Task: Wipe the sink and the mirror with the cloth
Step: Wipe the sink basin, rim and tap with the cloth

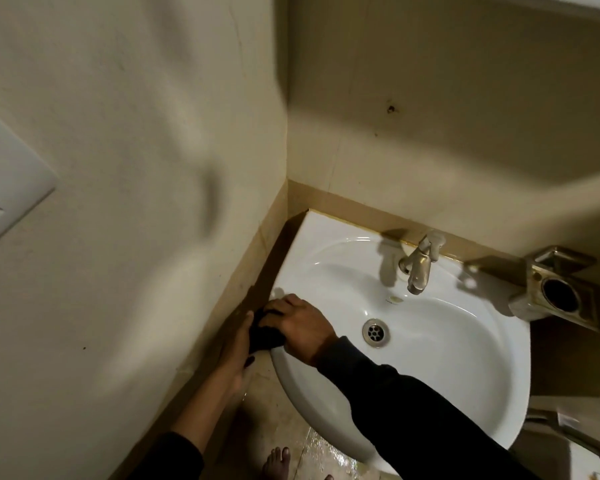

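A white basin sink (440, 348) stands in the corner, with a metal drain (375, 332) at its bottom and a dull metal tap (419, 263) at the back. A dark cloth (264, 337) lies over the sink's left rim. My right hand (300, 325) presses down on the cloth from above, arm crossing over the basin. My left hand (238, 348) rests against the cloth from the left, outside the rim, fingers flat. A pale edge at the top right (568, 5) may be the mirror's lower frame; its glass is out of view.
Beige walls meet right behind the sink's left rear corner. A worn metal holder (556, 289) is fixed to the wall at the right of the tap. A metal pipe (575, 438) runs below it. My bare feet (278, 462) stand on a wet floor.
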The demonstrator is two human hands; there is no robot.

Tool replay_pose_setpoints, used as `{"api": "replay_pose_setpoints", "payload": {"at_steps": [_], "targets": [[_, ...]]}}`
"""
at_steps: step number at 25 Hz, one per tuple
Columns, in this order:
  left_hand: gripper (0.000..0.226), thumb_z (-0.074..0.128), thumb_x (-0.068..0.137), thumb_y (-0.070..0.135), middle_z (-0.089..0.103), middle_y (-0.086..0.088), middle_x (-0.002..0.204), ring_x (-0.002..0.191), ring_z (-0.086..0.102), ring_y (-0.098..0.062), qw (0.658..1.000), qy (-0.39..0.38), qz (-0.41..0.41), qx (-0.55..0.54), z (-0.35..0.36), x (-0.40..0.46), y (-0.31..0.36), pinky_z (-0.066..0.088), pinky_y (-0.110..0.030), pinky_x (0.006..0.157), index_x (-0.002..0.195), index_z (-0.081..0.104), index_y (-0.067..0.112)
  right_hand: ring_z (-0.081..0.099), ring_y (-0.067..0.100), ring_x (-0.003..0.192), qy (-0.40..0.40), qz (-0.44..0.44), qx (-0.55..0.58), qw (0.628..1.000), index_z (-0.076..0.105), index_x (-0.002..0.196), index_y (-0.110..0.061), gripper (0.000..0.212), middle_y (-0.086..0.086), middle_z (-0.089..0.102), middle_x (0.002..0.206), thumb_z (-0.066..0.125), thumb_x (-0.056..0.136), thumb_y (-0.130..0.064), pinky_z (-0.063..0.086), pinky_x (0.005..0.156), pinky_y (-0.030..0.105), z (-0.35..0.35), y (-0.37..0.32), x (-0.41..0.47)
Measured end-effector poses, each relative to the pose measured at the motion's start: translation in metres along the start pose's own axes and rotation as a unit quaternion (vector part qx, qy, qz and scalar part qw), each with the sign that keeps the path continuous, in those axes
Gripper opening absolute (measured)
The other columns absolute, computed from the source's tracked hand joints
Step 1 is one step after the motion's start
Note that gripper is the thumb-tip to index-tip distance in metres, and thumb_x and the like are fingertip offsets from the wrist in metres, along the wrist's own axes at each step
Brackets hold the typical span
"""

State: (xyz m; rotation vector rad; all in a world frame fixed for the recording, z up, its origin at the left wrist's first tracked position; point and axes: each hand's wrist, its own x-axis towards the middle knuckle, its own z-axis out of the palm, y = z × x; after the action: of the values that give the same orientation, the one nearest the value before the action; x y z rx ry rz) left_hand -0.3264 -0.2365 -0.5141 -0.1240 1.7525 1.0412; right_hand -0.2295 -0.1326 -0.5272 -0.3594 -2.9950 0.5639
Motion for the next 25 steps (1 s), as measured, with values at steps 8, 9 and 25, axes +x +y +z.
{"api": "replay_pose_setpoints", "payload": {"at_steps": [8, 9, 25], "targets": [[0.038, 0.057, 0.090, 0.040, 0.062, -0.008, 0.122, 0.105, 0.059, -0.028, 0.997, 0.036, 0.066, 0.015, 0.006, 0.006, -0.013, 0.050, -0.041, 0.086, 0.122, 0.060, 0.020, 0.058, 0.020, 0.096, 0.045, 0.007, 0.020, 0.999, 0.063, 0.105, -0.024, 0.040, -0.004, 0.063, 0.112, 0.041, 0.075, -0.008, 0.051, 0.074, 0.030, 0.038, -0.065, -0.158], [0.036, 0.060, 0.088, 0.041, 0.063, -0.007, 0.121, 0.105, 0.060, -0.028, 0.997, 0.045, 0.068, 0.007, 0.007, 0.008, -0.017, 0.051, -0.042, 0.086, 0.119, 0.061, 0.022, 0.057, 0.018, 0.096, 0.054, 0.031, 0.022, 0.998, 0.066, 0.104, -0.024, 0.041, -0.005, 0.064, 0.111, 0.042, 0.075, -0.008, 0.050, 0.074, 0.028, 0.039, -0.068, -0.173], [0.046, 0.045, 0.098, 0.015, 0.035, -0.010, 0.150, 0.134, 0.040, -0.029, 0.900, 0.140, 0.330, 0.247, 0.046, -0.015, -0.039, 0.038, -0.040, 0.106, 0.144, 0.039, 0.016, 0.048, 0.029, 0.112, 0.218, 0.461, -0.032, 0.860, 0.070, 0.117, -0.015, 0.068, 0.012, 0.061, 0.125, 0.070, 0.059, 0.021, 0.053, 0.091, 0.049, 0.017, -0.003, -0.344]]}}
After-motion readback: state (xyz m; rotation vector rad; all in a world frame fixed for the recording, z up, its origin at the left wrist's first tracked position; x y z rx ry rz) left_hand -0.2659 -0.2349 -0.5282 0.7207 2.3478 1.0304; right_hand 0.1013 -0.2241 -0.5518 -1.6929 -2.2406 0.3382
